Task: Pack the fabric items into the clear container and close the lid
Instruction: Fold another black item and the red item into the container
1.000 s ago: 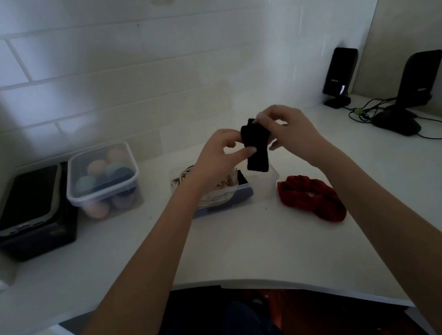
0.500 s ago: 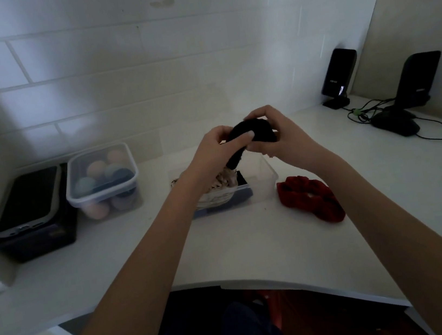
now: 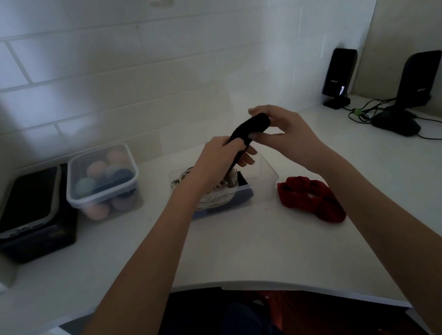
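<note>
A black fabric piece point(image 3: 251, 127) is stretched at a slant between both hands, above the open clear container point(image 3: 268, 177). My left hand point(image 3: 217, 159) grips its lower end and my right hand point(image 3: 282, 127) pinches its upper end. Inside the container lie a white patterned fabric point(image 3: 218, 199) and a dark blue item point(image 3: 243, 192); my left hand hides part of them. A red scrunchie point(image 3: 311, 200) lies on the white desk just right of the container. No lid for this container is visible.
A closed clear tub of coloured balls point(image 3: 102, 181) stands at back left beside a black box with a phone point(image 3: 27, 203) on it. Two black speakers point(image 3: 339, 77) point(image 3: 417, 80) and cables point(image 3: 436, 131) sit at back right. The desk's curved front edge point(image 3: 258, 281) is near me.
The black fabric hung upright from both hands a second ago; it is now rolled and pulled into a slanted strip, my right hand higher and my left lower.
</note>
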A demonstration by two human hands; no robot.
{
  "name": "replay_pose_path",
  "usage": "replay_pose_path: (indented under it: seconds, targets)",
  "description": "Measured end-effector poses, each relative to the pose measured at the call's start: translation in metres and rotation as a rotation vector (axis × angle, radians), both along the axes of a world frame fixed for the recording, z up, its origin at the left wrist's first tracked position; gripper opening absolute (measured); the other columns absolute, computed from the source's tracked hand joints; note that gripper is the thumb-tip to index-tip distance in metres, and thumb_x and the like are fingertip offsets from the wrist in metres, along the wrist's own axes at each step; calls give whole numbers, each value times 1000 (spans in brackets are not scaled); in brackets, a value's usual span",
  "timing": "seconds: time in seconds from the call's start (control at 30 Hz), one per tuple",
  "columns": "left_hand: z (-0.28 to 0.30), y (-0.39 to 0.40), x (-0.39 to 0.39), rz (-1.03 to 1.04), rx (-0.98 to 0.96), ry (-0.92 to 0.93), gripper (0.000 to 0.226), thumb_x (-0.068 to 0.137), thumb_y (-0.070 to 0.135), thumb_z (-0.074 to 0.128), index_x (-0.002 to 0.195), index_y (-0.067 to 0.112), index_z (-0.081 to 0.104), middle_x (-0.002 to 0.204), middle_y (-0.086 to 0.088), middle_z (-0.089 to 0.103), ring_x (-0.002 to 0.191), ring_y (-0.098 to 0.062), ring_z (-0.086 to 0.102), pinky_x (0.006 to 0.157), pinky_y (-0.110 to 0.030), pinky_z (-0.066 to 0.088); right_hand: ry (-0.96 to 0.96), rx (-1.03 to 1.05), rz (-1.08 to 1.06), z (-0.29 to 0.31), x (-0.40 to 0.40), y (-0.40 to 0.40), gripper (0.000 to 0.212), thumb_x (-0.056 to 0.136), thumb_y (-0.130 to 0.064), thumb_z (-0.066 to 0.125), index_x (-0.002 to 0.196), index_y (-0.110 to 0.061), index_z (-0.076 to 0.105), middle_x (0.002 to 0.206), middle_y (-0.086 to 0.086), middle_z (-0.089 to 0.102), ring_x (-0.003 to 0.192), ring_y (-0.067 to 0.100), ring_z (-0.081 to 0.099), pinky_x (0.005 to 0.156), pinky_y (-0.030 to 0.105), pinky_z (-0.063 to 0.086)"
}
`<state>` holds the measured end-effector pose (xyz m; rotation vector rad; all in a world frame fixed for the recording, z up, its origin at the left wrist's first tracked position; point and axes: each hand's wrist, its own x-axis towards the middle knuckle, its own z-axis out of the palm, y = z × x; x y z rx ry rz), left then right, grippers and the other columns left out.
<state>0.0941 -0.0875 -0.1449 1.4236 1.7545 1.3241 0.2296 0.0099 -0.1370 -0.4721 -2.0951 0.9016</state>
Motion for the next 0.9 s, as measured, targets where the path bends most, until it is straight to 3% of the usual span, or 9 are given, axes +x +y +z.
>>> replay_pose_path:
  seconds: [0.1, 0.2, 0.3, 0.37, 0.47, 0.6, 0.67, 0.77, 0.9]
  targets:
    - [-1, 1, 1, 49, 47, 97, 23, 88, 28, 56, 106, 14, 59, 88, -3, 69, 76, -14, 64, 73, -25, 51, 50, -168, 75, 2, 0, -2, 15, 83, -5, 67, 95, -14, 62, 86, -2, 67, 78, 4, 64, 78, 22, 52]
    - [-2, 1, 1, 91, 113, 240, 35, 85, 27, 65, 112, 11, 49, 94, -2, 64, 76, -11, 63, 62, -13, 48, 72, -244, 19, 3, -4, -2, 15, 85, -8, 66, 99, -6, 61, 77, 1, 65, 66, 6, 61, 70, 26, 52]
    - [-3, 2, 2, 78, 158, 276, 25, 94, 18, 52, 113, 3, 49, 96, -10, 66, 72, -17, 67, 68, -27, 54, 117, -279, 16, 5, -7, -4, 15, 85, -11, 66, 100, -9, 61, 75, 3, 63, 67, 11, 58, 69, 28, 50]
    - [-2, 2, 4, 71, 147, 276, 24, 98, 18, 43, 114, 2, 48, 89, -7, 64, 65, -15, 62, 63, -26, 52, 112, -290, 46, 4, -6, -5, 20, 84, -11, 68, 103, -11, 61, 81, 5, 64, 72, 12, 58, 69, 24, 51]
    - [-2, 1, 6, 16, 97, 142, 23, 100, 21, 38, 114, 6, 48, 84, -3, 60, 66, -18, 59, 66, -32, 53, 18, -242, 38, 0, -6, -4, 24, 82, -13, 71, 103, -4, 64, 87, 6, 64, 65, 1, 58, 64, 17, 47]
    - [-1, 0, 6, -65, 55, -108, 22, 99, 18, 40, 114, 7, 51, 94, -7, 66, 78, -17, 67, 75, -26, 55, 59, -278, 8, -4, -6, -3, 16, 82, -9, 70, 97, -3, 67, 73, -9, 66, 53, -4, 53, 59, 11, 42]
    - [0, -1, 2, -85, 61, -136, 25, 98, 17, 43, 114, 4, 56, 97, -8, 68, 86, -17, 69, 77, -24, 56, 108, -265, 2, -3, -5, -3, 14, 82, -6, 69, 94, -13, 68, 78, -10, 67, 56, -5, 56, 61, 12, 44]
    - [-1, -1, -2, -73, 82, -168, 23, 95, 15, 50, 109, 0, 59, 94, -10, 70, 80, -16, 72, 72, -24, 58, 169, -212, 67, -1, -4, -3, 22, 78, -4, 71, 91, -21, 66, 86, -3, 68, 74, 8, 63, 74, 28, 52]
    - [-1, 0, -4, -21, 133, -247, 26, 94, 12, 53, 108, -9, 60, 92, -16, 70, 75, -18, 73, 68, -24, 59, 124, -102, 116, 2, -2, -9, 25, 78, -1, 70, 101, -12, 69, 98, 6, 69, 90, 24, 66, 85, 36, 54]
